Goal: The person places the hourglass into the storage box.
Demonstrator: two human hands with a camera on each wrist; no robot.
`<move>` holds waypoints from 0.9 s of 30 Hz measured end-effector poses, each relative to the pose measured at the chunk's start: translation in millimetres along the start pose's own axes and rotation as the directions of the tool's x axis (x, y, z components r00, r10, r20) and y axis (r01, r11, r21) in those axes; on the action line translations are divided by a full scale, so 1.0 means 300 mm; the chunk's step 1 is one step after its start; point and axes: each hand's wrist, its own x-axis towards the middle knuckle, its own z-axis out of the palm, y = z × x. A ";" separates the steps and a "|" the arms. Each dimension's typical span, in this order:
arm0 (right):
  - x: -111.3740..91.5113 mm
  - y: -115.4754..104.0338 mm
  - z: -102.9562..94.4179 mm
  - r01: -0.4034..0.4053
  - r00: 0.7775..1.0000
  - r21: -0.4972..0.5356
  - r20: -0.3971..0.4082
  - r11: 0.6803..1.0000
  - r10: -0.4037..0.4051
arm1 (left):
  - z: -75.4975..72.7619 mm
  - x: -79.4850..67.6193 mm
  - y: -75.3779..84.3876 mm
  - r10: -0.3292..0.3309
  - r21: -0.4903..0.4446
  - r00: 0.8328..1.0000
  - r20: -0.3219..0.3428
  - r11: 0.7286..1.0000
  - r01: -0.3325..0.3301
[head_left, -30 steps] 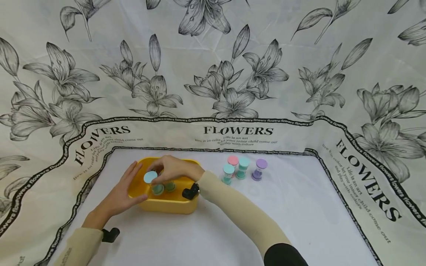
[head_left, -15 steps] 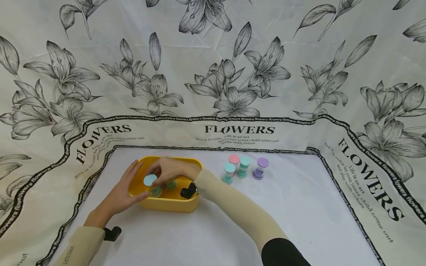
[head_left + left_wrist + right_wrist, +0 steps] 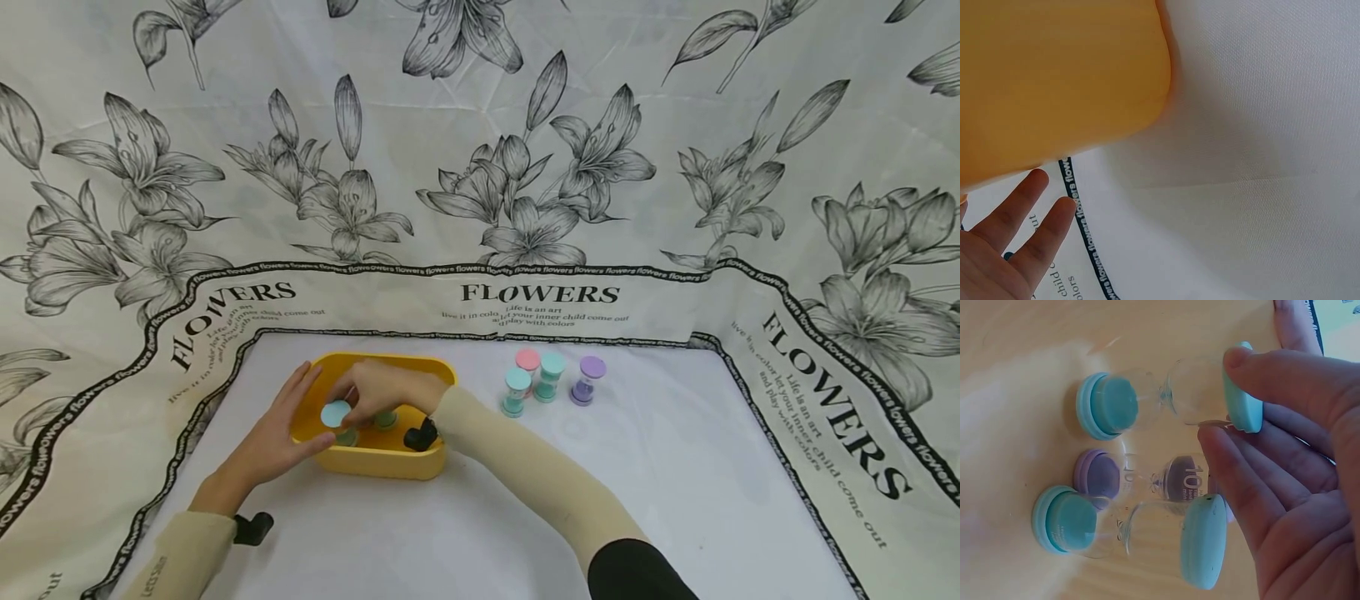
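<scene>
My right hand [image 3: 392, 388] is inside the yellow bin [image 3: 382, 465], its thumb and fingers pinching the top cap of a teal sand timer [image 3: 1244, 390]. That timer stands upright near the bin's left end, its pale cap [image 3: 335, 413] seen from above. Beside it, in the right wrist view, are a second teal sand timer [image 3: 1202, 540] and a purple one [image 3: 1099, 475], partly behind the glass. My left hand [image 3: 273, 433] rests with straight, spread fingers at the bin's left end, thumb over the near rim. The left wrist view shows its fingertips by the bin's outer wall [image 3: 1066, 69].
Right of the bin on the white table [image 3: 570, 492] stand a pink sand timer [image 3: 527, 359], two teal ones, one in front [image 3: 516, 380] and one behind [image 3: 551, 365], and a purple one [image 3: 592, 367]. A flower-printed cloth [image 3: 360, 302] rises behind the table.
My right hand and the teal sand timer have shifted slightly left and toward me inside the bin. The left hand stays at the bin's end.
</scene>
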 end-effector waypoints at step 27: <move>0.028 0.010 0.031 0.018 1.000 -0.178 -0.004 0.984 -0.019 | -0.004 -0.004 -0.004 -0.005 -0.034 1.000 0.003 0.999 0.005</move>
